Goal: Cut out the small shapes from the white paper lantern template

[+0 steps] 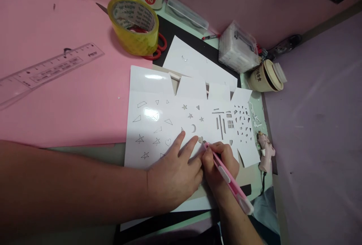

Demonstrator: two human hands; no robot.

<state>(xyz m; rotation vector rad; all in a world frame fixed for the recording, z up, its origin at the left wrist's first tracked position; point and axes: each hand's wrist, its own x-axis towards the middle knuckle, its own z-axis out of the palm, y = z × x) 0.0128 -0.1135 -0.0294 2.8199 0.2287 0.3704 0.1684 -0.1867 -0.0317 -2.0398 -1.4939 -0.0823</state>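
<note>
Pink plastic craft knife (232, 183), slim and light-looking, is gripped near its blade by the right hand (223, 164). Under both hands' fingers lies the glossy white card sheet (147, 82) with cut-out shapes; the left hand (175, 177), fingers spread and gripping nothing, rests on it. The card seems stiff but fragile between cut-outs, best held by uncut margins.

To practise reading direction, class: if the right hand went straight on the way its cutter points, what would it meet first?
Going cutter first, the right hand would likely meet the heart hole, just off the tip; whether the tip touches the card is unclear.
</note>
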